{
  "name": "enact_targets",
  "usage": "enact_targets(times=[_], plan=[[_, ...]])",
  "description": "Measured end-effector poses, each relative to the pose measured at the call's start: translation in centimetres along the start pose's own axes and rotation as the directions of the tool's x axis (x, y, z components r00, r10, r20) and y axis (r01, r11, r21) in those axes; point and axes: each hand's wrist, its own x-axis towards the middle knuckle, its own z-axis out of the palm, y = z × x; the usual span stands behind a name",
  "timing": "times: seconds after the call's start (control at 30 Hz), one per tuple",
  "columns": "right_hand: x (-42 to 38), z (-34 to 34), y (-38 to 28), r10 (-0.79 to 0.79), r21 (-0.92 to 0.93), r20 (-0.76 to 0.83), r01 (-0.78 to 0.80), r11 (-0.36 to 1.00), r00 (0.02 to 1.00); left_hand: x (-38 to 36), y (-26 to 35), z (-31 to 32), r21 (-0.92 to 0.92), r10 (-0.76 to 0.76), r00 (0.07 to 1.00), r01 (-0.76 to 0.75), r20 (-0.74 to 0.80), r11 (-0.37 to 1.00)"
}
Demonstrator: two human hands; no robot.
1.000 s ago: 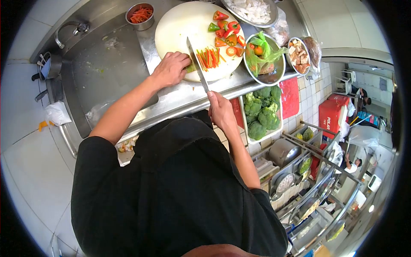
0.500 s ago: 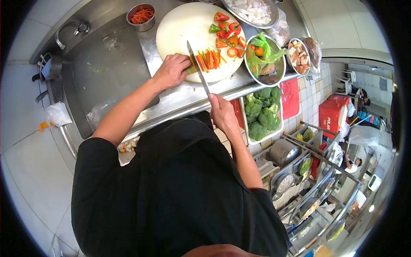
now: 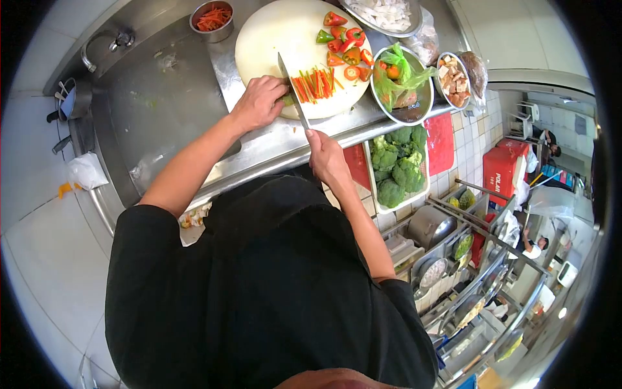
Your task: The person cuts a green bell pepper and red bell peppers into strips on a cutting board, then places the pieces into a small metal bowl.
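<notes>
A round white cutting board (image 3: 278, 29) lies on the steel counter. My right hand (image 3: 326, 159) grips the handle of a long knife (image 3: 292, 91), whose blade rests on the board's near side. My left hand (image 3: 259, 102) presses a small green pepper piece (image 3: 287, 100) against the left side of the blade. Thin red, orange and green pepper strips (image 3: 314, 84) lie just right of the blade. Halved small peppers (image 3: 343, 42) sit farther back on the board.
A steel sink (image 3: 162, 110) with a tap is to the left. A small steel cup of strips (image 3: 211, 18), a bowl of white pieces (image 3: 382, 13), a bowl with a green bag (image 3: 402, 87) and a bowl of cubes (image 3: 453, 81) ring the board. A broccoli tray (image 3: 395, 168) sits below.
The knife and my right hand have shifted slightly left and away from me along the board; my left hand stays on the pepper piece. The view has moved a little.
</notes>
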Motion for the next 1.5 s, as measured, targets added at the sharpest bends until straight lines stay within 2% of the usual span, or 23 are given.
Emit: enact_targets(times=[0.07, 0.17, 0.27, 0.4, 0.5, 0.57, 0.67, 0.73, 0.87, 0.93, 0.97, 1.07, 1.13, 1.2, 1.37, 1.5], plan=[[0.8, -0.2, 1.0, -0.074, -0.032, -0.015, 0.073, 0.997, 0.997, 0.0, -0.2, 0.2, -0.003, 0.005, 1.0, -0.005, 0.001, 1.0], [-0.6, -0.5, 0.6, -0.057, -0.046, 0.003, 0.057, 0.997, 0.998, -0.2, 0.1, 0.0, -0.011, -0.019, 1.0, 0.019, -0.005, 1.0], [1.0, 0.5, 1.7, -0.054, -0.028, 0.007, 0.054, 0.998, 0.999, -0.4, -0.3, 0.5, -0.001, 0.024, 0.997, -0.024, -0.067, 1.0], [-0.2, -0.8, 0.2, -0.045, -0.021, 0.033, 0.045, 0.999, 0.998, -0.2, 0.0, 0.0, -0.012, -0.019, 1.0, 0.019, -0.001, 1.0], [0.2, 0.4, 1.7, -0.053, -0.027, 0.024, 0.054, 0.998, 0.998, -0.8, -0.6, 0.8, -0.022, 0.001, 0.998, -0.003, -0.064, 1.0], [1.3, 1.0, 2.4, -0.073, -0.022, 0.02, 0.074, 0.997, 0.997, -0.8, 0.1, -0.4, -0.063, 0.019, 1.0, -0.02, -0.006, 0.998], [1.3, -0.1, 1.6, 0.001, 0.062, 0.068, -0.005, 0.998, 0.998, -1.8, -1.6, -1.1, -0.137, 0.135, 0.991, -0.13, 0.026, 0.982], [0.4, -1.4, -0.8, 0.14, 0.149, 0.155, -0.163, 0.975, 0.978, -2.1, -2.4, -1.2, -0.188, 0.17, 0.985, -0.164, 0.017, 0.968], [0.6, -2.7, -0.3, 0.14, 0.164, 0.159, -0.166, 0.972, 0.977, -1.8, -2.6, -0.6, -0.185, 0.196, 0.98, -0.195, -0.011, 0.963], [0.8, -3.3, -0.2, 0.17, 0.164, 0.18, -0.2, 0.966, 0.969, -1.5, -2.2, -0.4, -0.151, 0.17, 0.985, -0.174, -0.037, 0.973], [0.7, -3.5, -0.5, 0.164, 0.108, 0.167, -0.183, 0.977, 0.972, -1.3, -2.0, -0.3, -0.135, 0.159, 0.986, -0.165, -0.051, 0.977], [1.0, -2.1, 0.7, -0.006, -0.014, 0.049, 0.007, 1.0, 0.999, -0.4, -0.1, -2.0, 0.042, 0.162, 0.985, -0.16, -0.053, 0.986], [1.1, -1.5, 0.7, -0.014, -0.013, 0.028, 0.014, 1.0, 1.0, -0.1, -0.5, -1.5, 0.039, 0.106, 0.994, -0.105, -0.021, 0.994], [0.7, -1.7, 0.1, 0.062, 0.025, 0.084, -0.065, 0.998, 0.995, 0.2, -0.8, -1.5, 0.014, 0.06, 0.998, -0.06, 0.019, 0.998], [-0.2, -2.2, -0.9, 0.028, 0.001, 0.023, -0.028, 1.0, 0.999, 1.2, -0.9, -1.7, -0.067, -0.002, 0.994, 0.009, 0.105, 0.998], [-1.7, -2.4, -1.7, 0.022, -0.034, 0.023, -0.021, 0.999, 0.999, 1.3, -0.8, -1.4, -0.069, -0.001, 0.995, 0.008, 0.102, 0.998]])
